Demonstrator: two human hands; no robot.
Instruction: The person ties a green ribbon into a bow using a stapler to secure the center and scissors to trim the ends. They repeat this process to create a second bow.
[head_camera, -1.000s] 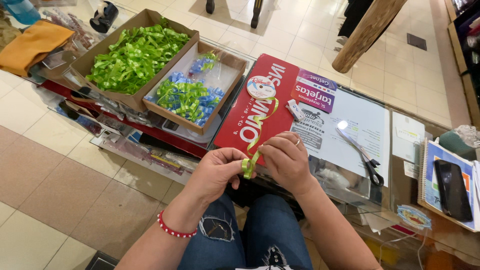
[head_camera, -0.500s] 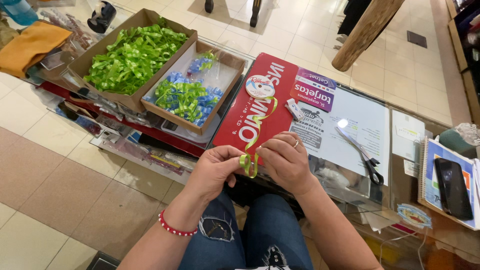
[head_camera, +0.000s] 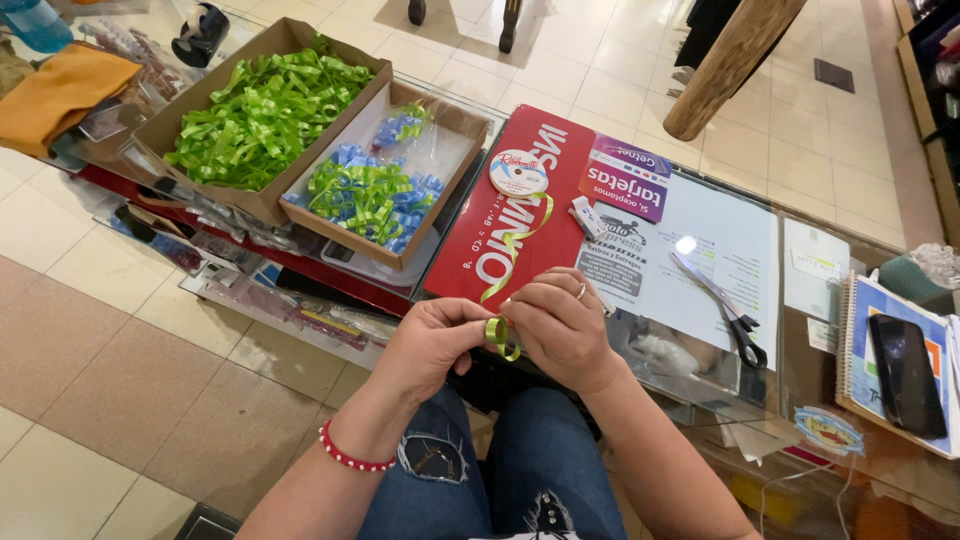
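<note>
**Green ribbon loop pinched between both hands at the counter edge**

The person's left hand (head_camera: 432, 345) and right hand (head_camera: 562, 328) are brought together, fingertips of both clamped on a small loop of lime-green ribbon (head_camera: 499, 333), just in front of the near edge of the glass counter (head_camera: 800, 330) and above the person's lap. From the loop, the glossy, flat ribbon trails up across a red sign (head_camera: 500, 215) lying on the counter to a round white spool (head_camera: 518, 172) resting on that sign.

As a judgement, the loop looks partly shaped and still joined to the spool, so cutting remains. At the counter's far left, a large cardboard box (head_camera: 175, 120) is heaped with curled green ribbon pieces (head_camera: 262, 115). Beside it, a shallower cardboard tray (head_camera: 455, 120) holds a smaller pile of blue-and-green bows (head_camera: 368, 195), so much of the batch seems unassembled.

Metal scissors (head_camera: 725, 312) lie shut on white paper toward the counter's right, untouched. At the right end, a dark phone (head_camera: 905, 375) rests on a spiral notebook (head_camera: 862, 350). A red beaded bracelet (head_camera: 345, 455) circles the left wrist.
</note>
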